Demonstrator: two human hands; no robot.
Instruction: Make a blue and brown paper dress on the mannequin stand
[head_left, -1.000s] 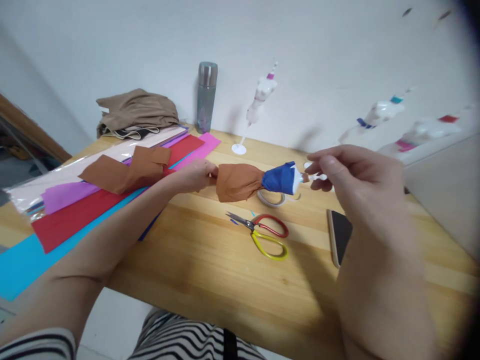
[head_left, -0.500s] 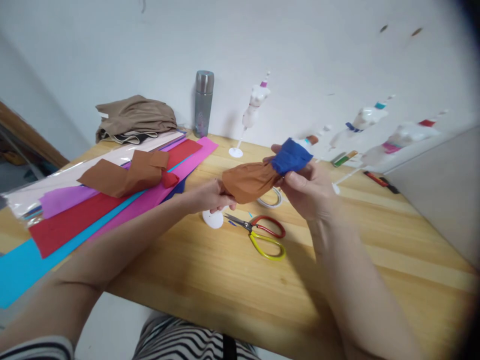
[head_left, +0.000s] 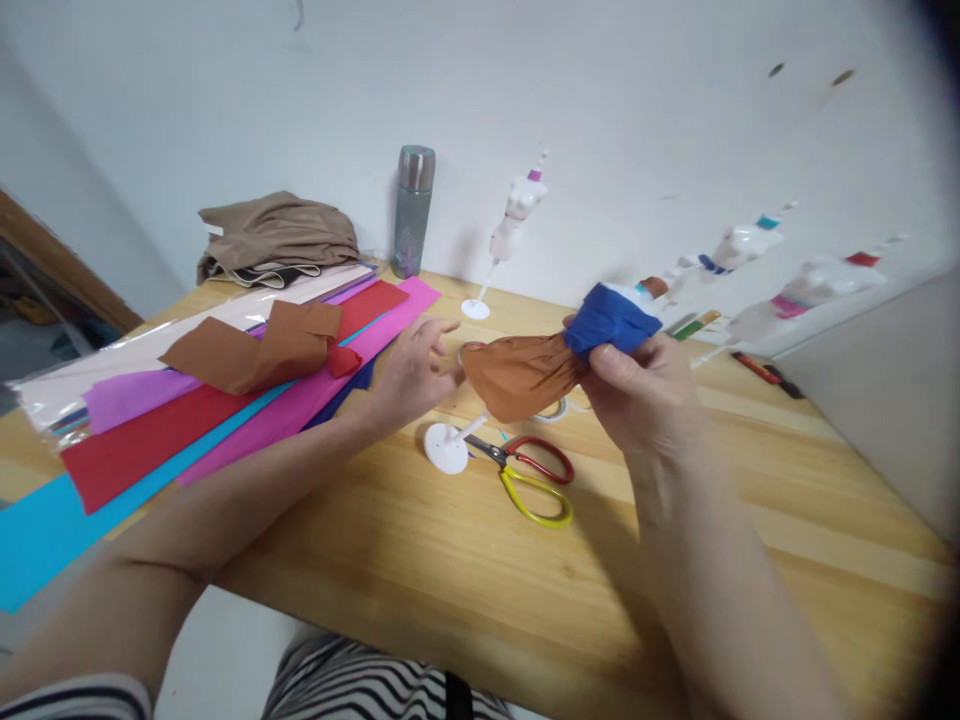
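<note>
My right hand (head_left: 649, 390) is closed around a small dress form (head_left: 637, 292) at its waist, holding it tilted above the table. Blue crepe paper (head_left: 611, 320) wraps its chest, and a gathered brown paper skirt (head_left: 521, 375) flares out to the left. Its white stand with a round base (head_left: 448, 449) sticks out below the skirt. Just left of the skirt hem is my left hand (head_left: 420, 370), fingers apart and holding nothing. Scissors (head_left: 517, 462) with one red and one yellow handle lie under the dress form, and a white tape roll (head_left: 553, 410) is partly hidden behind the skirt.
Coloured paper strips (head_left: 247, 420) and a folded brown piece (head_left: 259, 350) cover the table's left. Behind them are a folded cloth (head_left: 281, 235) and a thermos (head_left: 414, 210). Other white dress forms (head_left: 517, 205) stand along the wall. A green cutter (head_left: 697, 324) lies at right.
My left hand has let go of the brown skirt's hem and drawn back to the left, its fingers opening. The dress form has shifted slightly right in my right hand, showing more of its stand.
</note>
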